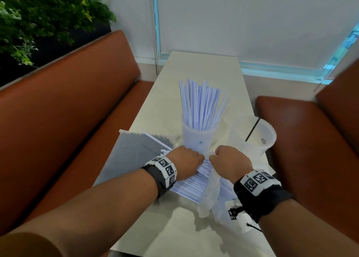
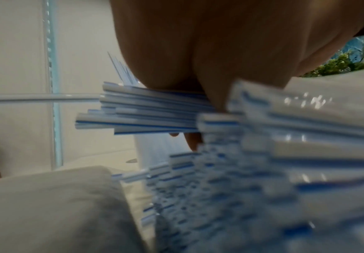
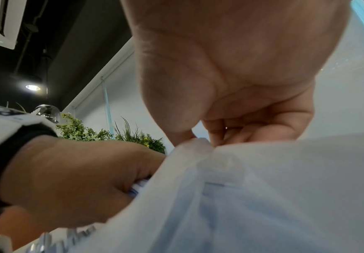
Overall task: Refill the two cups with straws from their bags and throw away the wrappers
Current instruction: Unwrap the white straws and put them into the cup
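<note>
A clear cup (image 1: 200, 138) at mid-table stands full of white straws with blue stripes (image 1: 202, 105). To its right a second clear cup (image 1: 265, 138) holds one black straw (image 1: 252, 129). Just in front of the full cup, my left hand (image 1: 187, 159) grips a bundle of blue-striped straws (image 1: 191, 182) that lies partly inside a clear plastic bag (image 1: 210, 194). In the left wrist view the bundle (image 2: 146, 116) sticks out past my fingers. My right hand (image 1: 226, 160) pinches the open edge of the bag (image 3: 198, 145), close beside the left hand (image 3: 68, 179).
A flat bag of black straws (image 1: 139, 149) lies at the table's left edge, partly overhanging it. Orange bench seats (image 1: 77, 105) flank the narrow white table (image 1: 194, 68). A wall with a window blind closes the far end, and plants (image 1: 38, 19) stand behind the left bench.
</note>
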Available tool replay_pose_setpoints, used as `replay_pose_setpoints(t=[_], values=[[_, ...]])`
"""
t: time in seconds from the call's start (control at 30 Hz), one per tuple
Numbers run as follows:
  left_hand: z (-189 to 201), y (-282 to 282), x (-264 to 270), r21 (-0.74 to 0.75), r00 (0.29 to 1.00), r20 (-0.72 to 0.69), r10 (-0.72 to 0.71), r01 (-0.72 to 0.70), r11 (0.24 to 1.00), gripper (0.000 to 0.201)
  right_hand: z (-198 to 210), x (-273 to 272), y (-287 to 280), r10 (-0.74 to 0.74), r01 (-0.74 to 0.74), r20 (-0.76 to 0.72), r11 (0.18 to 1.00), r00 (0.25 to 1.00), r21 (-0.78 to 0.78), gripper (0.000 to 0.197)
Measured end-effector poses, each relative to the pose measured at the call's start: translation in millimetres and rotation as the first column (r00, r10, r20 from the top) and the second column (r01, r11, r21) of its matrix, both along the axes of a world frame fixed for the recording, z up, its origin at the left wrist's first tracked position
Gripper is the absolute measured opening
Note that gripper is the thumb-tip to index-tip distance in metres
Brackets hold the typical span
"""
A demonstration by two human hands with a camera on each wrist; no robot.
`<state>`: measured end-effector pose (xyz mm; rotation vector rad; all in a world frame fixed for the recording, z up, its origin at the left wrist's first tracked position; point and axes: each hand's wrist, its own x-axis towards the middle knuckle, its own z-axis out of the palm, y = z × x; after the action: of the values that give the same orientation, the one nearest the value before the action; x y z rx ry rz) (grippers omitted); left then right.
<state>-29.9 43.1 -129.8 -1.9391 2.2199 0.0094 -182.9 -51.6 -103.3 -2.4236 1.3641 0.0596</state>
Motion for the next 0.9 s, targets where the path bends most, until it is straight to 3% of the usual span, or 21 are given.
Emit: replay_pose_setpoints(t=[0.2, 0.37, 0.5, 0.57, 0.63, 0.7, 0.73, 0.8, 0.9], values=[[18, 31, 49, 0.017, 0.993, 0.040, 0.109, -0.110, 0.994, 0.030, 1, -1, 4, 0.038, -0.041, 0.047, 0.998, 0.998, 0.051, 0.036], [23, 68, 96, 0.007, 0.966, 0.012, 0.259, -0.259, 0.966, 0.020, -1, -2, 7, 0.100, -0.099, -0.044, 0.995, 0.994, 0.019, 0.039], [26, 85, 124, -0.010, 0.940, 0.065, 0.335, -0.336, 0.942, 0.018, -1, 2, 12, 0.007, -0.007, 0.023, 1.000, 1.000, 0.025, 0.044], [27, 87, 132, -0.042, 0.937, 0.039, 0.347, -0.345, 0.938, 0.021, 4, 7, 17, -0.010, 0.012, 0.212, 1.000, 0.977, -0.005, 0.054], [27, 86, 133, -0.103, 0.936, -0.010, 0.353, -0.352, 0.930, 0.024, 11, 11, 23, 0.007, -0.005, 0.531, 1.000, 0.847, -0.006, 0.059], [27, 79, 125, -0.159, 0.936, -0.096, 0.338, -0.349, 0.923, 0.028, 18, 18, 30, -0.042, -0.034, 0.764, 0.996, 0.644, 0.084, 0.052], [28, 73, 119, -0.186, 0.936, -0.151, 0.317, -0.342, 0.921, 0.028, 21, 21, 32, -0.110, -0.056, 0.827, 0.984, 0.552, 0.169, 0.045], [29, 61, 104, -0.238, 0.931, -0.225, 0.287, -0.338, 0.911, 0.022, 28, 26, 33, -0.250, -0.099, 0.863, 0.941, 0.440, 0.323, 0.035], [29, 45, 89, -0.283, 0.927, -0.210, 0.311, -0.362, 0.888, 0.017, 35, 24, 25, -0.263, -0.004, 0.899, 0.959, 0.349, 0.282, 0.026]])
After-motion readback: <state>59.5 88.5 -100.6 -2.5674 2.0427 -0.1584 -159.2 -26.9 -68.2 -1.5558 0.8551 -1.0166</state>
